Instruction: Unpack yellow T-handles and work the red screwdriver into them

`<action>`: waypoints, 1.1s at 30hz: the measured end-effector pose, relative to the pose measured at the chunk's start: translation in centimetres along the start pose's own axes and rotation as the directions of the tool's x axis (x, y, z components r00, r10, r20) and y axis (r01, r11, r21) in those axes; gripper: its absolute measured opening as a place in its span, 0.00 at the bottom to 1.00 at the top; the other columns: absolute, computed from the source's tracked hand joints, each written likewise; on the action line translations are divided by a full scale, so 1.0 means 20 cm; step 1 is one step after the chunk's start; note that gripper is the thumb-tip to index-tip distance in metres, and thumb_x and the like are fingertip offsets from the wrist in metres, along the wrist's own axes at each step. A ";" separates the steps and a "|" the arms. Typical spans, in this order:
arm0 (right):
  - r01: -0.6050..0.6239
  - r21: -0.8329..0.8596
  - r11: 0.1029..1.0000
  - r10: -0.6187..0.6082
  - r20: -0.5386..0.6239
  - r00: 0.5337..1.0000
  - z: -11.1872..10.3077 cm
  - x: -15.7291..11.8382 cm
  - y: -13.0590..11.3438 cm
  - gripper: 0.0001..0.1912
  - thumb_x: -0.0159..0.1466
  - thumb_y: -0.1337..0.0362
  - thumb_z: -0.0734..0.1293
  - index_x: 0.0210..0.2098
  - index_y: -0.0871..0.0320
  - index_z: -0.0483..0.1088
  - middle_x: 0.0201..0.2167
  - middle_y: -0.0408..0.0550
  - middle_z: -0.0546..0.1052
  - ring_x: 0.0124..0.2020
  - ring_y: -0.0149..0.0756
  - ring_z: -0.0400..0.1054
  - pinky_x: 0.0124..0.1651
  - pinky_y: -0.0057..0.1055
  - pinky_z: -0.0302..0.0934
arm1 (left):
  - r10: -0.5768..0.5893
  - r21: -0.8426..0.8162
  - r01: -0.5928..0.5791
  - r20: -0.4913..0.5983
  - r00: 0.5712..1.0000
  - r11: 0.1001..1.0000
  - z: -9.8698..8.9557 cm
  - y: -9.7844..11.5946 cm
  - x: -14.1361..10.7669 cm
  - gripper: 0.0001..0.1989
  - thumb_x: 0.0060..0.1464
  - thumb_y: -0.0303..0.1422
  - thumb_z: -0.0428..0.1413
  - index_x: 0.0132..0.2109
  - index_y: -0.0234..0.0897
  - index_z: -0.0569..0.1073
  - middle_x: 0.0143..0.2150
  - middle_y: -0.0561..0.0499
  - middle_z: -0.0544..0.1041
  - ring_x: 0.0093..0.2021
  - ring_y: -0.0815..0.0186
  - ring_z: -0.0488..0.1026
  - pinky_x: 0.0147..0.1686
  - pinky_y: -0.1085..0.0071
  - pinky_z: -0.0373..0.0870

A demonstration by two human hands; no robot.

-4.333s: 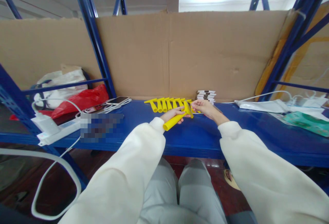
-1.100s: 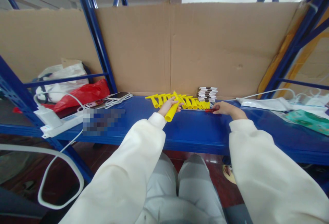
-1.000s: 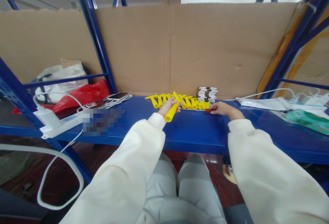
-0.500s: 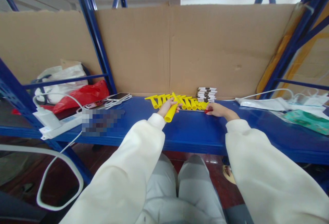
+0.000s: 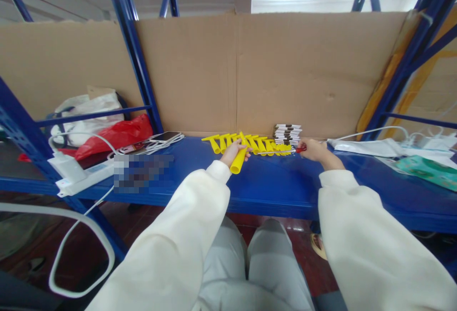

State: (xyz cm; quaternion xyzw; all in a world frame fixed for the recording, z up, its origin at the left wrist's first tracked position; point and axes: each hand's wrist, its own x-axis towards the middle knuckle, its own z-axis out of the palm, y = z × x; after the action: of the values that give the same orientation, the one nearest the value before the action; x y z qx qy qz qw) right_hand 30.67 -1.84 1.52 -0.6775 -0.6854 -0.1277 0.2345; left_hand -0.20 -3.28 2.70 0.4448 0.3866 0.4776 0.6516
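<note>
My left hand is closed around a yellow plastic T-shaped piece. The piece's hollow round end points toward me. In my right hand is a screwdriver with a red handle, gripped at the handle's end. Its thin metal shaft extends left across the front of the yellow pieces, toward my left hand; where the tip ends is hard to make out. Behind both hands lies a row of similar yellow pieces. Smaller yellow parts sit near the screwdriver's shaft.
A stack of white-and-dark packets stands against the cardboard panel. On the left are a power strip, a phone with white cables and a red bag. A green packet lies at the right on the blue shelf.
My right hand has moved right and slightly up with the screwdriver, so more of its shaft shows. My left hand still holds the yellow piece. The view has tilted a little.
</note>
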 end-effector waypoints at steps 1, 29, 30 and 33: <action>-0.034 0.004 0.999 0.034 -0.016 0.999 0.00 0.00 0.00 0.07 0.49 0.68 0.68 0.29 0.53 0.73 0.26 0.44 0.79 0.32 0.43 0.73 0.44 0.41 0.61 | -0.007 0.015 0.007 -0.009 1.000 1.000 0.00 0.00 0.00 0.33 0.62 0.20 0.46 0.73 0.37 0.51 0.40 0.43 0.81 0.16 0.75 0.66 0.15 0.80 0.63; -0.040 0.164 0.986 0.061 -0.125 0.990 0.00 0.00 -0.12 0.07 0.51 0.68 0.65 0.30 0.53 0.71 0.31 0.46 0.80 0.38 0.46 0.73 0.49 0.47 0.60 | -0.067 0.213 0.066 -0.004 0.998 0.975 0.02 -0.01 -0.04 0.38 0.63 0.23 0.48 0.76 0.43 0.45 0.46 0.41 0.81 0.18 0.73 0.69 0.17 0.77 0.63; -0.041 0.163 0.986 0.062 -0.125 0.990 0.00 0.00 -0.11 0.07 0.51 0.68 0.65 0.30 0.53 0.71 0.31 0.46 0.80 0.38 0.46 0.73 0.49 0.47 0.60 | -0.065 0.210 0.064 -0.003 0.998 0.976 0.02 -0.02 -0.03 0.38 0.63 0.23 0.49 0.76 0.43 0.45 0.45 0.41 0.81 0.18 0.73 0.68 0.17 0.78 0.63; -0.042 0.162 0.986 0.063 -0.126 0.990 0.01 0.00 -0.11 0.07 0.51 0.68 0.65 0.30 0.53 0.71 0.31 0.46 0.80 0.38 0.46 0.73 0.49 0.47 0.60 | -0.064 0.202 0.064 -0.005 0.998 0.977 0.02 -0.02 -0.03 0.38 0.63 0.23 0.49 0.76 0.43 0.45 0.45 0.42 0.81 0.18 0.73 0.68 0.16 0.78 0.63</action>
State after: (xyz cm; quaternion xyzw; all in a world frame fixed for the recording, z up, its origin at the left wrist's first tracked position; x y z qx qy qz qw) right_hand 28.48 -1.89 1.75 -0.6648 -0.6582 -0.1106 0.3356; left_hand 0.05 -4.01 2.51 0.4963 0.4468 0.4144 0.6183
